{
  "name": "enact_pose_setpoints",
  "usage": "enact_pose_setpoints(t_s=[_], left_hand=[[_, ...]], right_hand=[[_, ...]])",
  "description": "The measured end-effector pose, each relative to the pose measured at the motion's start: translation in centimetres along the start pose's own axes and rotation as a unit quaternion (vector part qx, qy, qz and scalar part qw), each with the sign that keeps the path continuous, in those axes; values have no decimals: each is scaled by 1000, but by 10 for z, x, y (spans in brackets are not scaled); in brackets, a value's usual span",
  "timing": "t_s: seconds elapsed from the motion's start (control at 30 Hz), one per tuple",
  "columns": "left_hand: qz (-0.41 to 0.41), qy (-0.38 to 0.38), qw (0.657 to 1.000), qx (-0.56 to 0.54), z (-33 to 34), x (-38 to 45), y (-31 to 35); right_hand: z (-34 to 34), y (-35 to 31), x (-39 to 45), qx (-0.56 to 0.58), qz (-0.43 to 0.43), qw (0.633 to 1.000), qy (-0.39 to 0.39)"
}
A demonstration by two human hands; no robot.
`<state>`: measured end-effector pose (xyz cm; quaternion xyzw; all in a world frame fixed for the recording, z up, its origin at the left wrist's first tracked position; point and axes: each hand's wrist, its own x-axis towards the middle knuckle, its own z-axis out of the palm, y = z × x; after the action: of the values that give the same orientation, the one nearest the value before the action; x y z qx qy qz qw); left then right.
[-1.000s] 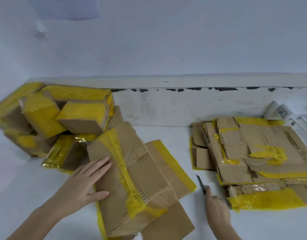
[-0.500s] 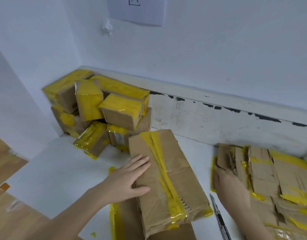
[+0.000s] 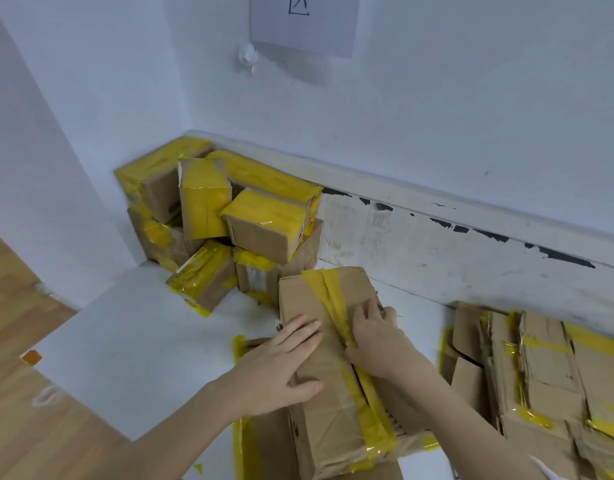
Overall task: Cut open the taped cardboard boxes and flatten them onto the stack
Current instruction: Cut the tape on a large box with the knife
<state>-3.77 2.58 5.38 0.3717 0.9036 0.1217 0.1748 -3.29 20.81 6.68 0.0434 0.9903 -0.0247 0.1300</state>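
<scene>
A brown cardboard box (image 3: 328, 424) with a yellow tape strip along its top lies on the white table (image 3: 142, 344), partly squashed. My left hand (image 3: 281, 368) lies flat on its left side, fingers straight. My right hand (image 3: 378, 337) rests on the tape strip, its fingertips at the box's right edge. A loose flap with yellow tape (image 3: 264, 441) sticks out under the box. The stack of flattened boxes (image 3: 541, 368) is at the right. No knife is in view.
A pile of several sealed, yellow-taped boxes (image 3: 229, 216) fills the back left corner against the wall. A scuffed white board (image 3: 437, 244) runs along the back. The table's left edge drops to a wooden floor (image 3: 28, 427).
My right hand has left the knife and the stack and come onto the box's tape strip. My left hand stays flat on the box. The view has swung left.
</scene>
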Motion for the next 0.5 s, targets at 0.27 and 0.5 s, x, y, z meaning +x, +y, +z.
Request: enact_pose_setpoints(t_s=[0.27, 0.5], left_hand=[[-15, -8, 1000, -6, 2, -2, 0], [-55, -16, 998, 34, -3, -4, 9]], right_hand=[[14, -19, 2, -41, 83, 993, 75], [37, -14, 9, -40, 81, 987, 130]])
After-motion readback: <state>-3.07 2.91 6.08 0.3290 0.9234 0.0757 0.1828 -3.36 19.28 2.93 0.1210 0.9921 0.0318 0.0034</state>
